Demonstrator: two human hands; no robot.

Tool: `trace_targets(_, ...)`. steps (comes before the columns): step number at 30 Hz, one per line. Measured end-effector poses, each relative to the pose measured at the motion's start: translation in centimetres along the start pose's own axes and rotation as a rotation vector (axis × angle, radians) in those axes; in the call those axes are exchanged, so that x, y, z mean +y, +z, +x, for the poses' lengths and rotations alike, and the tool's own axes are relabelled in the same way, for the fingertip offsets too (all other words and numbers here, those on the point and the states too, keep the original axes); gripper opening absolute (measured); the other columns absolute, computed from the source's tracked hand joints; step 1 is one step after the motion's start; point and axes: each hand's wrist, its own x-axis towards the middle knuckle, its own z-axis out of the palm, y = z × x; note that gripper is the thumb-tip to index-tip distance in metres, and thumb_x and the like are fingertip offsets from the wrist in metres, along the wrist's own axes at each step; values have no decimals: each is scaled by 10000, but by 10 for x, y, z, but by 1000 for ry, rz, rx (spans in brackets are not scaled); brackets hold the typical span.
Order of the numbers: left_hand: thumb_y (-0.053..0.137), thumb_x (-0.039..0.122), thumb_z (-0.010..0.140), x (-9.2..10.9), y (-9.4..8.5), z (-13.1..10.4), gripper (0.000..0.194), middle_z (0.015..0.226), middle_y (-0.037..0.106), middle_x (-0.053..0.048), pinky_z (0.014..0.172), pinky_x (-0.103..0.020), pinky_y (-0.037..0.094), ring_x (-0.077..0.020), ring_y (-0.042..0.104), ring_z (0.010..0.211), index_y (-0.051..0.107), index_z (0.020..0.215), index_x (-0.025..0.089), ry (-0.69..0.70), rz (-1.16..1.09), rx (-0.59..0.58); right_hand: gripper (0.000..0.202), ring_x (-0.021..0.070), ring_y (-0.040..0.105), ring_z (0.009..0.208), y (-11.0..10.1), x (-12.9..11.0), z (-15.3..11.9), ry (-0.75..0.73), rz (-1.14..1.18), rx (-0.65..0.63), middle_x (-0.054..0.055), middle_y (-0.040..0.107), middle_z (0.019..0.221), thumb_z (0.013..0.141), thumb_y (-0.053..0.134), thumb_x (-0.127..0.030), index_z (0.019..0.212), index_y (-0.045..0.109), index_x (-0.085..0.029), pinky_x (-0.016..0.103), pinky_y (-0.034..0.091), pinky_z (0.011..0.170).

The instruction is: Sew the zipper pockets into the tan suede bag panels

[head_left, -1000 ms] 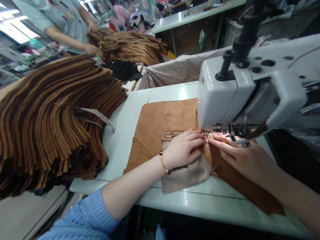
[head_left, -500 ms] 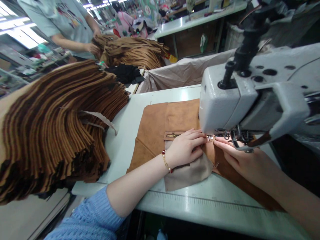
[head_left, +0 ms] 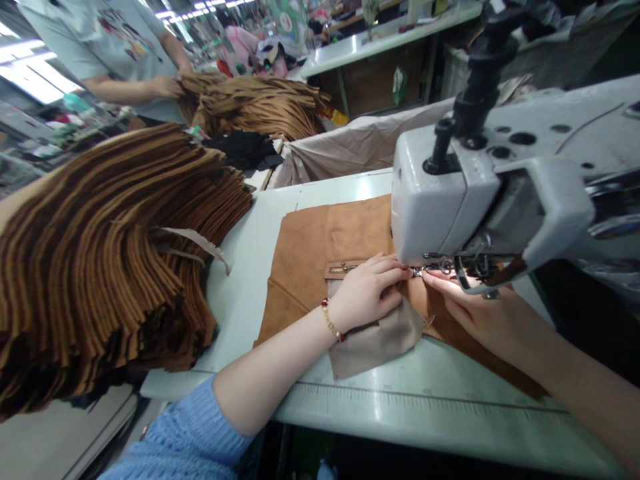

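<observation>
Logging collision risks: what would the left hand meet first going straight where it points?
The left hand would probably meet the presser foot just past its fingers; depth there is unclear.

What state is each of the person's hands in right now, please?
Left hand: open, laid on the flat brown leather-like panel.
Right hand: fingers extended over that panel, partly hidden by the white metal sewing machine; grip cannot be told.

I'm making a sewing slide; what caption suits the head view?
Left hand and right hand rest on brown fabric with a zipper at a sewing machine, beside stacked pieces.
</observation>
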Motion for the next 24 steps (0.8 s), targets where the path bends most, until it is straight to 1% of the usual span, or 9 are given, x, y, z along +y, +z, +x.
trace_targets(3,537,134,896,0,0,0,295,1281,684,-64,1125,-427,481,-220,600,1273,660,1157,197,-3,1,-1,371,250,718,1017,1,0,0,-21,-10,28,87,728,1214,957,429,-94,1232,659,-190,386,590,862)
trace_targets(6,546,145,896,-1,1,0,284,1266,689,-68,1120,-427,484,-222,603,1265,665,1149,196,-2,2,4,410,246,723,1001,0,-1,2,-14,-5,46,83,728,1219,947,459,-99,1306,627,-206,382,592,848)
trace_targets(10,546,143,890,-1,1,1,289,1269,685,-63,1119,-423,483,-225,597,1272,666,1147,204,-5,5,6,416,263,731,961,-2,-1,3,11,40,-3,88,749,1150,942,406,-91,1232,679,-209,399,598,791)
trace_targets(12,549,139,886,-1,1,1,297,1269,684,-63,1119,-407,483,-218,600,1268,666,1152,201,-4,4,12,387,262,733,954,1,1,2,12,32,6,93,751,1144,952,419,-111,1222,681,-206,391,596,781)
trace_targets(15,555,136,886,-2,1,2,295,1271,682,-67,1123,-380,477,-208,600,1266,668,1155,179,-2,4,24,366,255,733,967,6,3,-1,-4,-19,36,102,735,1195,959,466,-137,1273,645,-198,375,594,786)
trace_targets(18,556,137,889,-1,1,2,290,1273,680,-69,1130,-385,469,-208,599,1264,667,1153,176,-5,0,30,389,251,729,1001,7,4,-2,-11,-50,45,96,718,1245,948,492,-129,1305,624,-204,369,598,806)
trace_targets(22,545,141,901,1,2,1,296,1291,672,-58,1155,-411,444,-212,570,1308,655,1169,201,0,4,27,410,253,701,1104,3,2,0,-28,-40,38,88,690,1305,935,488,-103,1307,625,-205,373,594,887)
trace_targets(24,541,146,907,2,2,0,294,1296,669,-56,1164,-409,433,-213,557,1324,654,1172,199,-1,15,26,404,260,696,1115,0,1,1,-31,-45,27,91,680,1323,932,483,-98,1291,638,-200,377,594,892)
